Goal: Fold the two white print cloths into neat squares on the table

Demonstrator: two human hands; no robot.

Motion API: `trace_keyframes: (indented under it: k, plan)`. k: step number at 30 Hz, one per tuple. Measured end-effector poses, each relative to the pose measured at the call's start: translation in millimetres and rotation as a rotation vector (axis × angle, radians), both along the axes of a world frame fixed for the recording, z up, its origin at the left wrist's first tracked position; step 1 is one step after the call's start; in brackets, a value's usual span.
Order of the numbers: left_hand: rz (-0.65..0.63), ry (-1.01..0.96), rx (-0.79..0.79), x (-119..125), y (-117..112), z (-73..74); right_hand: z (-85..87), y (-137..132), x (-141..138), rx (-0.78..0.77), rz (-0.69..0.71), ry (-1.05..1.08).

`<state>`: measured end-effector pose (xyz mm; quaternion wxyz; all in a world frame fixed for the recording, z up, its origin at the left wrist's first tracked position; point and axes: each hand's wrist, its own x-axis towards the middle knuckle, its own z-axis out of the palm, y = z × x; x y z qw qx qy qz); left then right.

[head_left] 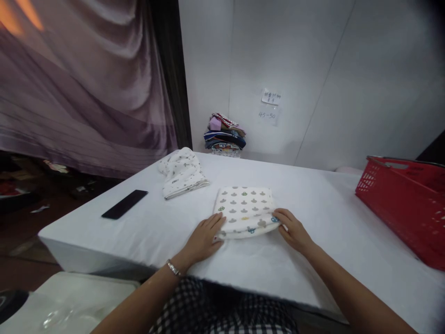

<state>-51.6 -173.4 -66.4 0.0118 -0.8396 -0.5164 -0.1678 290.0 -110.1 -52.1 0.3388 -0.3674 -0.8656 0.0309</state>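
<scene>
A folded white cloth with small grey and coloured prints (245, 208) lies on the white table (313, 260) in front of me. My left hand (205, 236) rests flat at its near left corner, fingers stretched out and touching the edge. On the near right corner sits my right hand (291, 228), fingers extended against the cloth's edge. Neither hand lifts the cloth.
A second white patterned cloth (182, 172) lies loosely folded at the back left. A black phone (125, 204) sits near the left edge. A stack of folded clothes (224, 135) stands by the wall. A red plastic basket (406, 204) stands at the right.
</scene>
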Motion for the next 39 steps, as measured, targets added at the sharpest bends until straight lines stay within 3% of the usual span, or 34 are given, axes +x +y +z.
trace_keyframes:
  k: [7, 11, 14, 20, 23, 25, 29, 32, 35, 39]
  plan:
    - [0.055, -0.078, 0.047, 8, 6, -4.6, 21.1, 31, -14, 0.028, 0.056, 0.271]
    - [0.12, -0.3, 0.079, 9, 14, 2.0, 45.5, 51, -28, 0.038, 0.05, 0.415]
    - [0.161, -0.603, 0.085, 8, 21, 29.1, 68.9, 58, -34, -0.035, 0.046, 0.535]
    - [0.157, -1.294, 0.061, 20, 32, 119.4, 125.6, 60, -32, -0.112, 0.062, 0.833]
    - [0.19, -1.501, -0.119, 26, 45, 138.1, 129.6, 70, -27, -0.239, -0.055, 0.85]
    - [0.281, -1.561, -0.341, 28, 59, 127.3, 112.9, 81, -25, -0.386, -0.173, 0.798]
    - [0.689, -1.453, -0.721, 31, 92, 68.7, 49.8, 99, -33, -0.707, -0.444, 0.651]
    - [0.805, -1.355, -0.777, 32, 108, 31.5, 9.7, 106, -41, -0.764, -0.509, 0.605]
    - [0.83, -1.271, -0.75, 30, 118, 18.6, -6.9, 114, -43, -0.773, -0.524, 0.592]
    - [0.842, -1.1, -0.667, 22, 127, 17.8, -9.0, 127, -41, -0.799, -0.514, 0.592]
